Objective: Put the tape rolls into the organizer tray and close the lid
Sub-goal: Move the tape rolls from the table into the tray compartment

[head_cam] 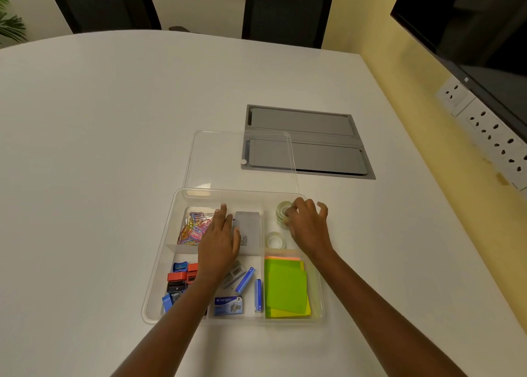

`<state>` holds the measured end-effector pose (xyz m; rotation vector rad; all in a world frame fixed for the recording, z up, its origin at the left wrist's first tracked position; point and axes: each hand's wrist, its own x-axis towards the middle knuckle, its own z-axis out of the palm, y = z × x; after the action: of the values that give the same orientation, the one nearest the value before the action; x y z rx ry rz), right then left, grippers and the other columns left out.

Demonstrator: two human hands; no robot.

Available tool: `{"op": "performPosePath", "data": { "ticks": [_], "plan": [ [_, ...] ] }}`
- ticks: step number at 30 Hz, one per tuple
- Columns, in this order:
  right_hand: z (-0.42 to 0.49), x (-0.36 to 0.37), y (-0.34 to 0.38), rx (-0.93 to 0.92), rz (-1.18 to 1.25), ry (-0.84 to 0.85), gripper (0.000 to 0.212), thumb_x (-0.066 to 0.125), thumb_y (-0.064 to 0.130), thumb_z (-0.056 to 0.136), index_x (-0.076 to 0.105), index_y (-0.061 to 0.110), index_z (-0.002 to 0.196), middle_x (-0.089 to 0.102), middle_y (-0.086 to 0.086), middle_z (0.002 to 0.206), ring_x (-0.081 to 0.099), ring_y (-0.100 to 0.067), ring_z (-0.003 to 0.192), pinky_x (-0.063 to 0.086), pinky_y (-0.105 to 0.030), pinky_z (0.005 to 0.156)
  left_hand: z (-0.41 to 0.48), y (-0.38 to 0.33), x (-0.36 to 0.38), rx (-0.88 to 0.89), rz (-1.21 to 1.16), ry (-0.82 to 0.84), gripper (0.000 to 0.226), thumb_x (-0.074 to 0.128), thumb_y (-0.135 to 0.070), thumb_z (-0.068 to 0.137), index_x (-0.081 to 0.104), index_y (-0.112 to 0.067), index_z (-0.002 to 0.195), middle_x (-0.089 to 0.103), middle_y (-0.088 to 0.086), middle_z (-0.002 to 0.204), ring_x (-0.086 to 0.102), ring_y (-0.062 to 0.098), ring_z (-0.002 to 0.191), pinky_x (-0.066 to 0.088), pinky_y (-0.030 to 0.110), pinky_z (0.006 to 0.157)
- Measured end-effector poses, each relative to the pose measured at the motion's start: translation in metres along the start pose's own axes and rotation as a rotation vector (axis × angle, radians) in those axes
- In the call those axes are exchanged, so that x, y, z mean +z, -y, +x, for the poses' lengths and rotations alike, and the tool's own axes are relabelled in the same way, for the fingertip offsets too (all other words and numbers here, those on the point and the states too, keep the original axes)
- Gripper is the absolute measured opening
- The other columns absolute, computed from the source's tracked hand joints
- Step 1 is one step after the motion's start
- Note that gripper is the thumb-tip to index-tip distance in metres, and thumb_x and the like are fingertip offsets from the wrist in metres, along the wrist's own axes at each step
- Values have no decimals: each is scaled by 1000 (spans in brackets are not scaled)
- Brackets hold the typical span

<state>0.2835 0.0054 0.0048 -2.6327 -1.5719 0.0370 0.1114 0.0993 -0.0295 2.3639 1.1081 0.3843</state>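
White bench (114, 148) carries a clear organizer tray (159, 265): right hand (306, 228), grip pinching stacked tape rolls (283, 211) in the far-right compartment; another roll (275, 239) just nearer; left hand (219, 242) spread flat; lid (216, 160) beyond.

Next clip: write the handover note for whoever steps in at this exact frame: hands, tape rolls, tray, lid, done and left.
Left hand: flat and open, resting over the tray's middle compartments, holding nothing.
Right hand: fingers on the stacked tape rolls in the far right compartment.
Single tape roll: lying flat in the same compartment, nearer the person.
Lid: off, lying on the table behind the tray.
Done: the visible rolls are in the tray.
Left: release the stack, fit the lid.
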Motion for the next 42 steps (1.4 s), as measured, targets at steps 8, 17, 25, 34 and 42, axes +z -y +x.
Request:
{"op": "performPosePath", "data": {
  "ticks": [8,17,25,34,42],
  "plan": [
    [-25,8,2,-194,50,92,26,53,8,92,63,11,115,61,-11,117,49,-31,117,25,-46,106,0,0,0,-1,10,3,44,36,-24,96,34,-6,137,17,11,155,20,24,143,31,39,111],
    [-10,-5,8,-168,78,138,45,45,-6,89,54,17,126,56,-6,129,41,-26,124,26,-44,103,0,0,1,-8,1,0,43,36,-23,96,36,-7,136,18,10,154,21,24,142,34,40,110],
    [-6,7,27,-106,-132,237,28,42,-4,91,56,3,114,55,-18,122,43,-30,120,34,-46,95,0,1,1,-14,0,4,44,36,-24,96,35,-7,136,17,10,155,21,24,142,32,39,111],
    [4,-1,6,-95,-9,51,47,45,-4,89,45,15,133,42,-10,143,37,-25,131,26,-44,103,0,1,1,-18,3,15,44,35,-25,96,33,-9,138,16,8,155,19,23,143,33,39,111],
    [30,4,-4,-278,-182,162,32,42,21,98,51,18,128,41,-11,140,35,-28,130,22,-52,109,0,1,1,-30,1,22,43,35,-25,96,34,-9,137,19,9,155,20,23,143,31,39,112]
  ]
}}
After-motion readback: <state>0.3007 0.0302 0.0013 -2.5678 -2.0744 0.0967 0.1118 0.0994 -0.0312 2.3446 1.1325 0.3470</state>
